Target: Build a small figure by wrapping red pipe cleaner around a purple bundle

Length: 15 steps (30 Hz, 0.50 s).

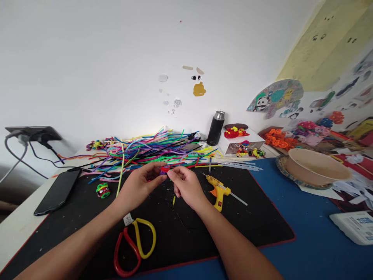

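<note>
Left hand point(136, 187) and right hand point(186, 186) each pinch, apparently, one red pipe-cleaner piece point(163, 170); the fingertip hold may slip, and the glue gun point(219, 190) just right of the right hand could scorch a wrist.

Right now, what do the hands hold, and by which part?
A small red pipe-cleaner piece, the left hand pinching its left side, the right hand its right side, both with fingertips.

Scissors point(129, 227) lie on the black mat point(247, 229), yellow glue gun point(218, 190) to their right, phone point(58, 190) far left, flask point(216, 128) upright by the wall.
</note>
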{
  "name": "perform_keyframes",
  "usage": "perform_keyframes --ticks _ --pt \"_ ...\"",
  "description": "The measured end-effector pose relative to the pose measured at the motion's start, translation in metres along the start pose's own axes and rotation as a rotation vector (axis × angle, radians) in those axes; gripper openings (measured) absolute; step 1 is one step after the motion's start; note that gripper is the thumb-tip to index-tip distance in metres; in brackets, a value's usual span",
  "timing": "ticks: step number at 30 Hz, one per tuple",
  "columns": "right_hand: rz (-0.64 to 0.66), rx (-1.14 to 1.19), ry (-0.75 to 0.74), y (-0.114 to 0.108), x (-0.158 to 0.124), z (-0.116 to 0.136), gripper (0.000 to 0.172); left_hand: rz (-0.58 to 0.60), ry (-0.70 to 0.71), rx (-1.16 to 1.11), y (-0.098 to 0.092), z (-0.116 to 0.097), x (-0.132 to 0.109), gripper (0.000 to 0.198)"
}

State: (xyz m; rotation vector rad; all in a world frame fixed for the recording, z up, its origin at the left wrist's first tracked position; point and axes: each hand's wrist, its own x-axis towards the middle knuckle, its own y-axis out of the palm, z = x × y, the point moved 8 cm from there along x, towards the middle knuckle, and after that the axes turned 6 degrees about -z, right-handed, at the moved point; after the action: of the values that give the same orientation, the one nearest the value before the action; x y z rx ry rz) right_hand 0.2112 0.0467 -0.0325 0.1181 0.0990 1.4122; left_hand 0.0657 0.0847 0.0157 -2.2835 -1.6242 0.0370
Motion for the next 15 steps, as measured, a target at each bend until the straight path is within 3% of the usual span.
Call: perform_keyframes --ticks 15 --pt "-0.048 -0.080 -0.057 -0.003 0.001 0.001 0.037 0.003 -0.038 -0.039 0.000 0.016 0.009 0.049"
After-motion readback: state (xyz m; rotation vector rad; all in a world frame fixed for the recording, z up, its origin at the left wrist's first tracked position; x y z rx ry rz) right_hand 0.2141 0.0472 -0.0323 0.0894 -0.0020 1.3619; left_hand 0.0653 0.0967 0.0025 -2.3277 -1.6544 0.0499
